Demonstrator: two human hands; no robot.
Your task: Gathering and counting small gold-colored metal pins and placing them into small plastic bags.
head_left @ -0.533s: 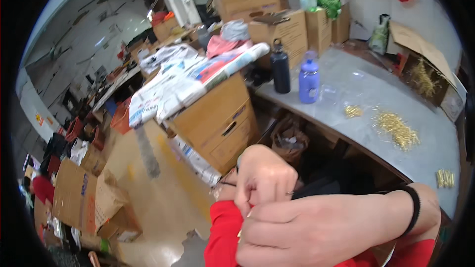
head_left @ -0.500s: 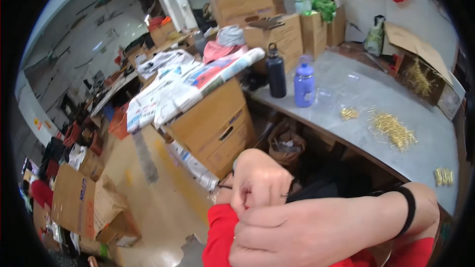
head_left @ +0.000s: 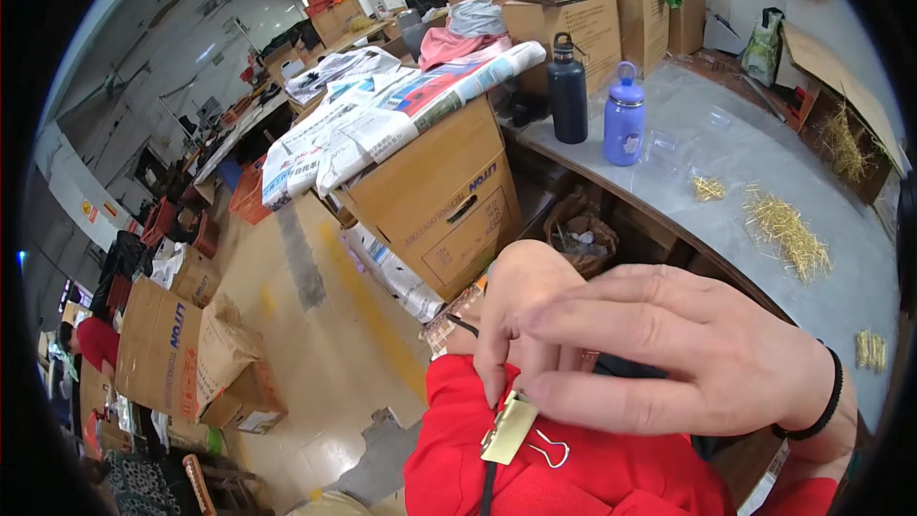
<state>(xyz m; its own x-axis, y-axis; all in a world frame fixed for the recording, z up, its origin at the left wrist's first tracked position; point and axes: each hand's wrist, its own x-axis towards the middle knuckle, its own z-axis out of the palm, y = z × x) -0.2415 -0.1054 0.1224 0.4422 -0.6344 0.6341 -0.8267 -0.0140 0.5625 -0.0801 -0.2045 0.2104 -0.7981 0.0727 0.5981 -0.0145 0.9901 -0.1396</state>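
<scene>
A pale yellow binder clip (head_left: 511, 428) with a silver wire handle lies against my red clothing (head_left: 458, 420), on a black cord running down from it. My left hand (head_left: 525, 306) is bent downward, its thumb and curled fingers at the clip's upper end; they look closed on it, though the contact is partly covered. Over that hand reaches my right hand (head_left: 688, 354), a black band (head_left: 829, 397) round its wrist. Its fingers are stretched and apart, with tips beside the left fingers and the clip; I see nothing held in it.
On the grey table (head_left: 707, 124) at right lie gold-coloured pins in a loose heap (head_left: 788, 234), a small pile (head_left: 709, 189) and a neat bundle (head_left: 870, 351). A dark bottle (head_left: 568, 96) and a purple bottle (head_left: 625, 119) stand behind. A cardboard box (head_left: 439, 220) bears newspapers.
My right hand has lifted off my left, and its fingers have spread. The yellow binder clip and its wire handle have come into view. The surroundings have shifted slightly as my head turned.
</scene>
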